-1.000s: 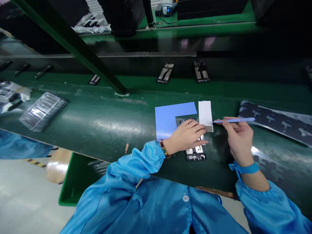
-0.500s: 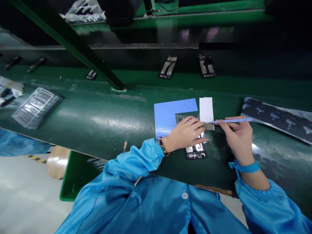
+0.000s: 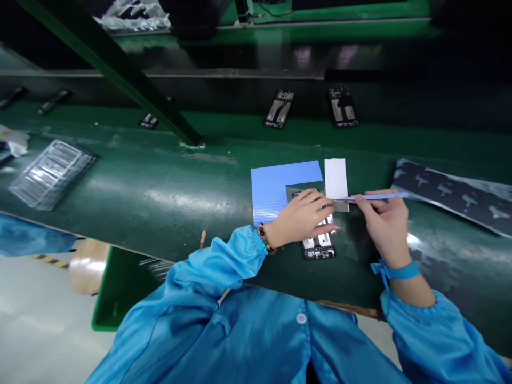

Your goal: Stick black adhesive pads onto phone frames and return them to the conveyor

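Head view: my left hand (image 3: 302, 216) lies palm down, thumb apart, over the black-and-silver rectangular phone frame (image 3: 319, 252) on the dark green bench (image 3: 160, 192). My right hand (image 3: 386, 224) pinches a slim pale-blue tool (image 3: 380, 196), thin end at the white paper rectangle's (image 3: 336, 178) near part.

Hands (image 3: 302, 216) at probable phone frame (image 3: 319, 249)

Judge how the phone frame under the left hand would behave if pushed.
The phone frame lies flat, so it would probably slide rather than roll or tip. Its silvery plates look metallic, suggesting a stiff body. Small parts exposed at its near end may be fragile.
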`<move>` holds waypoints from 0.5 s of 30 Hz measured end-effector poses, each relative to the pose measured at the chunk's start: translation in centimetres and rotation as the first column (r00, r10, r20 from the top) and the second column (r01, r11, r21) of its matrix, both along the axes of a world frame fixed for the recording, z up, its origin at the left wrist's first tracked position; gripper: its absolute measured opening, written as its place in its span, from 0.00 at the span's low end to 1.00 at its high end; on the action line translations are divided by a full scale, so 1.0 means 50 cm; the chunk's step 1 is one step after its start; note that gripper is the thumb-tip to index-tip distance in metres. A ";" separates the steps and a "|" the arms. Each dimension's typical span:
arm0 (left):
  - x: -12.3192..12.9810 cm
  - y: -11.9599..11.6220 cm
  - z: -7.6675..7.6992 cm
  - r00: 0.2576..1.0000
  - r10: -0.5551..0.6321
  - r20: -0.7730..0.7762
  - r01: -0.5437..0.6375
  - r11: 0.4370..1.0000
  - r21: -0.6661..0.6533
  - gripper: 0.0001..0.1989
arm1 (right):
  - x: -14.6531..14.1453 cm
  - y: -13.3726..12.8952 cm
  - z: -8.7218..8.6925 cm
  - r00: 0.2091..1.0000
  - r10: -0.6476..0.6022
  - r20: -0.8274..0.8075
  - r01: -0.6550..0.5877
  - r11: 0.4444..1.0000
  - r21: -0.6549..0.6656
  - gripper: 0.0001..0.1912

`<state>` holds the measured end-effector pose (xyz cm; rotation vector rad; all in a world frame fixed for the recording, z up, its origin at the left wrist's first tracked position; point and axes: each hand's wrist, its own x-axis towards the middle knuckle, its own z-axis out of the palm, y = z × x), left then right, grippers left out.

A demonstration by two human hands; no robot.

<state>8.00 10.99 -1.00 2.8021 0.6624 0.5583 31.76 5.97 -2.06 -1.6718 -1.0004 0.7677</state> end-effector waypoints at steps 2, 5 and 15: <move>0.000 0.001 0.001 1.000 -0.001 -0.002 0.001 1.000 -0.014 0.21 | -0.001 -0.001 0.000 1.000 0.007 -0.006 -0.007 1.000 0.004 0.25; 0.000 0.001 0.003 1.000 0.000 -0.006 0.000 0.999 -0.046 0.20 | -0.001 -0.002 -0.002 1.000 -0.002 0.007 0.002 1.000 0.010 0.26; 0.000 -0.005 -0.003 1.000 0.025 -0.014 -0.025 1.000 0.016 0.24 | 0.006 0.000 0.004 0.997 -0.029 -0.073 0.032 0.998 0.045 0.25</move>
